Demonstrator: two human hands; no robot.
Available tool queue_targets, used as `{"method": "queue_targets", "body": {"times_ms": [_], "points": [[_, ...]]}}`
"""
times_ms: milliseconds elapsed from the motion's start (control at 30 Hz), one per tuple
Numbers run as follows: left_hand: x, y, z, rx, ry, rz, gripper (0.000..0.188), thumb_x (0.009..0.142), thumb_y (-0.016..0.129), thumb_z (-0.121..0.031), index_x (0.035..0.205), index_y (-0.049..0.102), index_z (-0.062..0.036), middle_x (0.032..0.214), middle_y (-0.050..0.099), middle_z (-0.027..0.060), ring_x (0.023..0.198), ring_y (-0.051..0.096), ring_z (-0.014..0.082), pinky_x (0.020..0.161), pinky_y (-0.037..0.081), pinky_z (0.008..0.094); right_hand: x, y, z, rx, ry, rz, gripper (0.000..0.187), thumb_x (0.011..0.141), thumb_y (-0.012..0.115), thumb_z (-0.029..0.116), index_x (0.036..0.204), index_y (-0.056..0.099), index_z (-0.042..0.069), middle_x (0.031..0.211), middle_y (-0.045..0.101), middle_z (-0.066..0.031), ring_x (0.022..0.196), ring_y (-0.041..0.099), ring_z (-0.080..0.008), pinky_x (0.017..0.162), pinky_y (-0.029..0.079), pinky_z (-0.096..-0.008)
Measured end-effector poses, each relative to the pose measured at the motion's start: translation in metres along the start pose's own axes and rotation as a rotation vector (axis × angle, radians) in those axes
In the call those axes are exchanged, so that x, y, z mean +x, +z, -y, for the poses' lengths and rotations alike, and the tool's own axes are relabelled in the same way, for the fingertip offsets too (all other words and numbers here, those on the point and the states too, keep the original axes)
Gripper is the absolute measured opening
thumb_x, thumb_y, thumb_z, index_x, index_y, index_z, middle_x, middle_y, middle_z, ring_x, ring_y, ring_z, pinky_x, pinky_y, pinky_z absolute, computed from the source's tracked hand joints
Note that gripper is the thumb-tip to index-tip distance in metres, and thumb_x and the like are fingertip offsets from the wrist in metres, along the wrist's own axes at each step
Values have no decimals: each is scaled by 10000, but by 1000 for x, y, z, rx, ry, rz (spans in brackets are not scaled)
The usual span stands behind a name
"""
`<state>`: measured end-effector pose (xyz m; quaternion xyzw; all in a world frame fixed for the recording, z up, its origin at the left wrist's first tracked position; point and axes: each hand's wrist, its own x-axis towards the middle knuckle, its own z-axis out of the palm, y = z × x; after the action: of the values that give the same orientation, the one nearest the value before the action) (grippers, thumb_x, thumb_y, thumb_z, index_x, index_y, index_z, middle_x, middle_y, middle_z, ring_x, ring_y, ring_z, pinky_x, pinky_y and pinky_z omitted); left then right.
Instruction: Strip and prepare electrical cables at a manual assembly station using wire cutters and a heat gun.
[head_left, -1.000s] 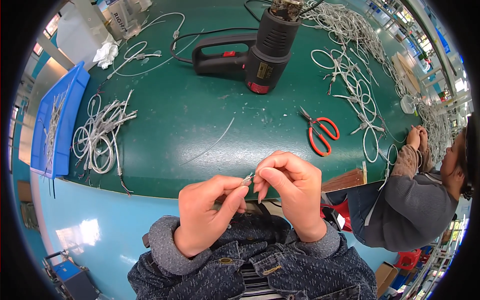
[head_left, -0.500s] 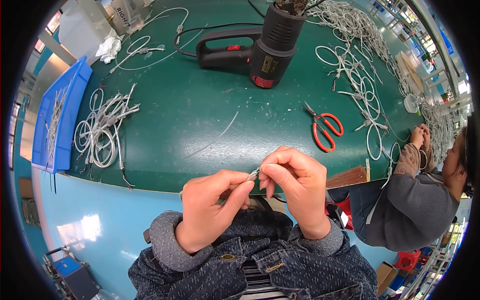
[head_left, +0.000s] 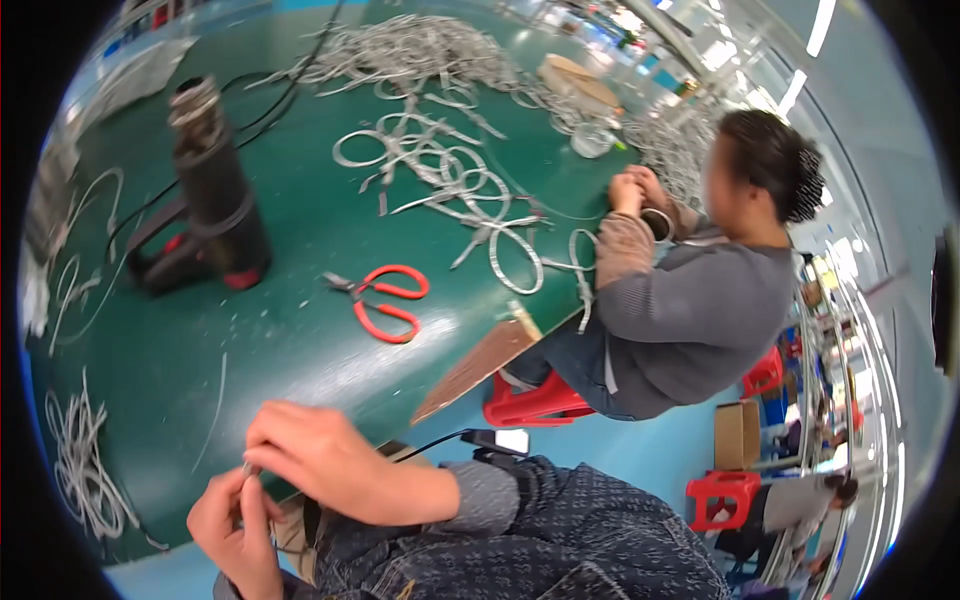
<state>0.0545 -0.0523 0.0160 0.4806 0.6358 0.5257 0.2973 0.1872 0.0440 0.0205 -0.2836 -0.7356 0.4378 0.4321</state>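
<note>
At the lower left, my left hand (head_left: 238, 525) pinches a small cable end (head_left: 248, 468) between thumb and fingertips. My right hand (head_left: 325, 460) is closed over the tip of the same piece, its fingertips touching those of the left. Most of the cable end is hidden by the fingers and slightly blurred. Beyond my hands, a thin loose wire (head_left: 212, 410) lies on the green table (head_left: 300, 325). Red-handled pliers (head_left: 385, 303) rest farther right, their handles apart. A black heat gun (head_left: 215, 200) stands at the far left with its metal nozzle up.
Grey cables lie bundled (head_left: 90, 465) at the left edge, loosely coiled (head_left: 450, 180) mid-table and heaped (head_left: 410, 50) at the back. A brown wooden board (head_left: 475, 365) lies by the front edge. At right, a co-worker (head_left: 690, 285) sits on a red stool (head_left: 535, 402), hands over the table.
The view has swung to the right, so my hands and the tools appear farther left and more of the co-worker shows. Both hands still hold the cable end.
</note>
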Motion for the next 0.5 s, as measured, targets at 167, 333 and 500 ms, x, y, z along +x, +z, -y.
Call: {"method": "queue_targets", "body": {"times_ms": [167,333,500], "points": [[3,8,-8,36,62,-12,101,876,517,13,873,602,67,592,525,33,461,465,78,426,330,209,-5,9,1,32,51,-34,101,811,645,60,806,551,24,713,532,-107,627,554,-272,553,435,-344],[18,11,-22,93,90,64,82,816,584,44,882,632,52,578,573,60,481,557,111,459,412,226,-2,-10,9,134,290,12,31,848,600,22,861,614,-2,769,616,-65,599,572,-107,525,447,-246],[19,8,-17,54,45,21,76,831,610,1,893,647,24,593,592,58,493,570,101,458,420,219,0,-17,14,208,323,74,96,848,577,-29,913,646,-20,776,632,-60,600,569,-79,508,434,-193]]}}
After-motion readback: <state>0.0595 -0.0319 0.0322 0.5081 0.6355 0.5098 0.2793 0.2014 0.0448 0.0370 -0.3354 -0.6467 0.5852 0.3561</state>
